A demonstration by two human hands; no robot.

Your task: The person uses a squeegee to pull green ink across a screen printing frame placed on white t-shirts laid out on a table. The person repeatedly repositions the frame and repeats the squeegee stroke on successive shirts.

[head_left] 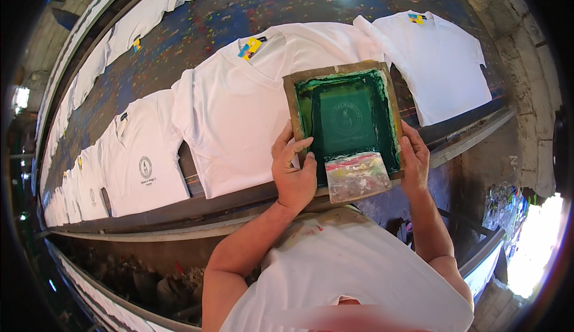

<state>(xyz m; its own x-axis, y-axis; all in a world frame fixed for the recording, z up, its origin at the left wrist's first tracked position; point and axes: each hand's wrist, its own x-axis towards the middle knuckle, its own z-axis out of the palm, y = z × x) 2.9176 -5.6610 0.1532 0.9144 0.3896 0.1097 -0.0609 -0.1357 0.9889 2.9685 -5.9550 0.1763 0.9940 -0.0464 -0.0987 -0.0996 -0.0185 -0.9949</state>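
Observation:
A wooden-edged screen-printing frame (pixel 347 126) with green mesh is held up in front of me. My left hand (pixel 294 167) grips its left side, thumb and fingers at the edge. My right hand (pixel 414 155) is closed on the right side. A round emblem with small lettering shows in the middle of the mesh. A paint-stained squeegee (pixel 357 178) leans across the frame's near end, and neither hand's fingers appear wrapped round it. Just behind the frame lies a white V-neck T-shirt (pixel 239 117) with a yellow and blue tag at its collar.
The long dark table (pixel 197 39) is speckled with paint. Another white shirt (pixel 442 69) lies at the right. On the left, a shirt with a dark printed emblem (pixel 140 158) heads a row of several more. White shirts also line the far edge. A concrete wall (pixel 526 81) stands at right.

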